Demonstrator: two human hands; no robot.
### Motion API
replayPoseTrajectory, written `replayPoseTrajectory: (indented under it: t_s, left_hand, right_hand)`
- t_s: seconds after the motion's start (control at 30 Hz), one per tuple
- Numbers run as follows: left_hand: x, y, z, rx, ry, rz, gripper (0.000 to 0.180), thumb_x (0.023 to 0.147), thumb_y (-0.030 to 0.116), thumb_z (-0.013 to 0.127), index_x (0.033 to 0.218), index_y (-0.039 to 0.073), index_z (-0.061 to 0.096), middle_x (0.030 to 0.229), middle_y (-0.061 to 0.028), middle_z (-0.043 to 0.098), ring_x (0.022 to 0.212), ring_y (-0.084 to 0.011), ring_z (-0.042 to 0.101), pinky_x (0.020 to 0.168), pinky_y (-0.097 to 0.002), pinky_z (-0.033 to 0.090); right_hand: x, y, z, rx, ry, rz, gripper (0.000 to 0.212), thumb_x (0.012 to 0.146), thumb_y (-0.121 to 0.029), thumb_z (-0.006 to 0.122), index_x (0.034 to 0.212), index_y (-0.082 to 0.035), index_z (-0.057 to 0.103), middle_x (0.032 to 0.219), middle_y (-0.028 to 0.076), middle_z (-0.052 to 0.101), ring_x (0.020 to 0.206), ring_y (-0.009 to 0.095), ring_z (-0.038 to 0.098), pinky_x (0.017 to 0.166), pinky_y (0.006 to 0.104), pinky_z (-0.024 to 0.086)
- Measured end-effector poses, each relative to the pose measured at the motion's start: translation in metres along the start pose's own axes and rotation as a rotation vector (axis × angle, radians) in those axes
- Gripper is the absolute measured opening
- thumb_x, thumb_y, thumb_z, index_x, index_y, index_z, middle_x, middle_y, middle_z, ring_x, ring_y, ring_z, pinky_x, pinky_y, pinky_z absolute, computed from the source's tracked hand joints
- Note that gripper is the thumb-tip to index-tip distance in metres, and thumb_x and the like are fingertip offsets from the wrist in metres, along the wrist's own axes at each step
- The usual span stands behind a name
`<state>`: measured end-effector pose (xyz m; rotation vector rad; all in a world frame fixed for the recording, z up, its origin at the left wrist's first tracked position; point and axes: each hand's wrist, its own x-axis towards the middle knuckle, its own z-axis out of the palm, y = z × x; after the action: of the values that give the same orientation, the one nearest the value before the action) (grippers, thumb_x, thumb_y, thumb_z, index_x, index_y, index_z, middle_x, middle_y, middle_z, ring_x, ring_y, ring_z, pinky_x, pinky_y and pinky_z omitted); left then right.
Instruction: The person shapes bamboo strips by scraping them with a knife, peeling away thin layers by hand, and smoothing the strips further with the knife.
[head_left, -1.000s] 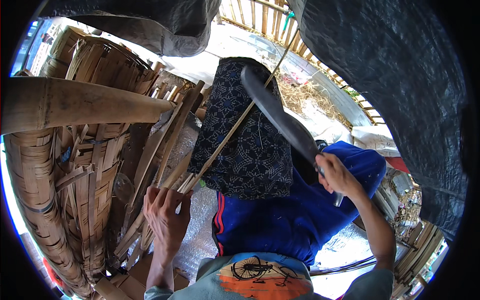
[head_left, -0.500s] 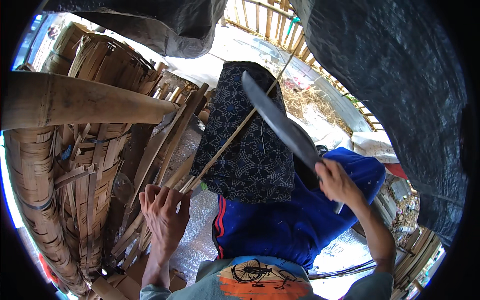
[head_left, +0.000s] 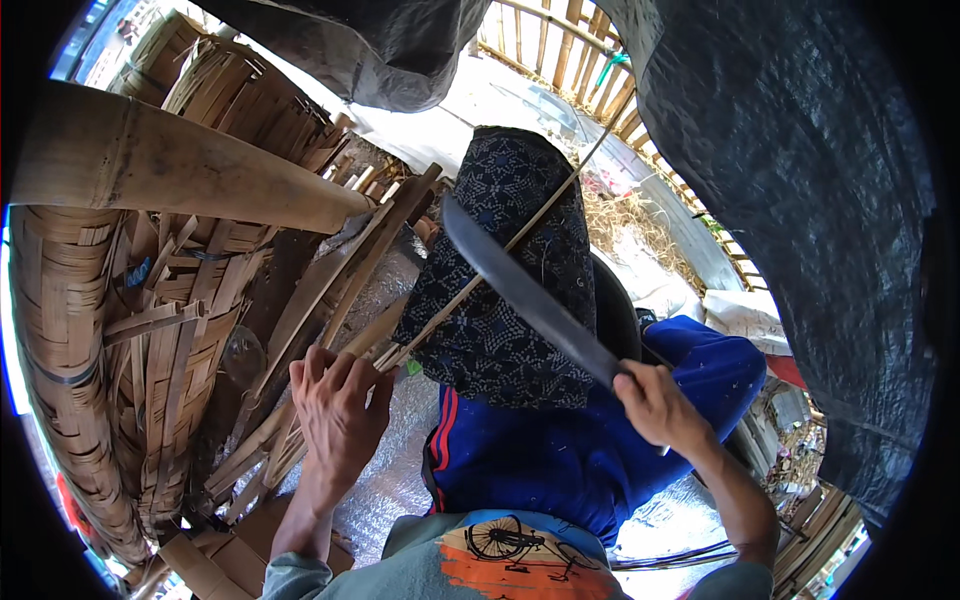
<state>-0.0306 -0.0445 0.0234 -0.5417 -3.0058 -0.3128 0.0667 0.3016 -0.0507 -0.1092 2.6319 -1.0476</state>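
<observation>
Now the large curved knife (head_left: 540,305) lies lower along the long bamboo strip (head_left: 547,206) than it did half a second ago: its tip, lately above the upper part of the dark patterned cloth (head_left: 500,170), is now out by the cloth's left edge, and the blade crosses the strip nearer its lower end. The right hand (head_left: 660,410), clamped round the knife's handle, has come back toward the body with it, over the blue trousers (head_left: 530,470).

The left hand (head_left: 340,415) stays at the cloth's lower left corner, thumb and fingers pinched together on the strip's near end, where a few thin pale ends show. From there the strip slants up and away across the cloth, which drapes over the lap, and runs on past its far edge. Whether the blade actually touches the strip is hard to tell from above.

The view itself has swung slightly, so the thick bamboo pole (head_left: 220,180) at left tilts more steeply than before. Beneath it stands woven bamboo work (head_left: 70,350), and a black plastic sheet (head_left: 780,200) hangs at right, as earlier.
</observation>
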Motion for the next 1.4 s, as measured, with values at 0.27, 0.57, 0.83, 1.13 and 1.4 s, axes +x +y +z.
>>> replayPoseTrajectory:
  t_s: [0.27, 0.57, 0.83, 1.13, 1.4]
  left_hand:
    - [-0.032, -0.026, -0.002, -0.197, -0.439, -0.266, 0.034, 0.083, 0.032, 0.07, 0.067, 0.005, 0.058, 0.06, -0.0084, 0.058, 0.059, -0.0258, 0.051, 0.06, -0.0384, 0.038]
    - [-0.065, -0.033, 0.001, -0.823, -0.605, -0.612, 0.046, 0.1, 0.037, 0.046, 0.076, 0.0, 0.062, 0.053, 0.0017, 0.042, 0.052, -0.007, 0.038, 0.047, -0.0271, 0.03]
    - [-0.054, -0.011, -0.009, -0.223, -0.268, -0.222, 0.018, 0.089, 0.011, 0.062, 0.076, 0.003, 0.051, 0.058, -0.0166, 0.055, 0.051, -0.0378, 0.054, 0.047, -0.0427, 0.04]
    - [-0.062, -0.014, -0.002, -0.164, -0.213, -0.148, 0.016, 0.087, 0.012, 0.063, 0.079, 0.005, 0.051, 0.057, -0.0128, 0.055, 0.046, -0.0324, 0.053, 0.045, -0.0408, 0.039]
    - [-0.054, -0.018, -0.003, -0.145, -0.199, -0.117, 0.019, 0.087, 0.01, 0.064, 0.076, 0.006, 0.049, 0.056, -0.0109, 0.053, 0.045, -0.0303, 0.052, 0.045, -0.037, 0.04]
  right_hand:
    - [0.02, -0.023, -0.011, 0.204, -0.322, 0.395, 0.039, 0.097, -0.035, 0.047, 0.113, 0.0, 0.054, 0.09, 0.025, 0.059, 0.082, 0.042, 0.057, 0.075, 0.048, 0.046]
    - [0.005, -0.019, -0.007, 0.114, -0.053, 0.406, 0.049, 0.096, -0.04, 0.048, 0.122, 0.002, 0.051, 0.1, 0.028, 0.059, 0.099, 0.044, 0.052, 0.09, 0.0484, 0.042]
    - [0.024, -0.003, -0.024, 0.198, -0.104, 0.691, 0.039, 0.098, -0.037, 0.043, 0.096, 0.0, 0.054, 0.088, 0.022, 0.056, 0.081, 0.034, 0.056, 0.074, 0.0429, 0.045]
    - [0.017, -0.032, -0.024, 0.214, -0.161, 0.431, 0.034, 0.096, -0.029, 0.044, 0.083, 0.0, 0.056, 0.058, 0.013, 0.052, 0.054, 0.029, 0.055, 0.055, 0.0425, 0.043]
    - [0.002, -0.048, -0.025, 0.187, -0.203, 0.364, 0.032, 0.096, -0.03, 0.045, 0.092, -0.001, 0.056, 0.073, 0.016, 0.059, 0.06, 0.035, 0.057, 0.059, 0.0404, 0.046]
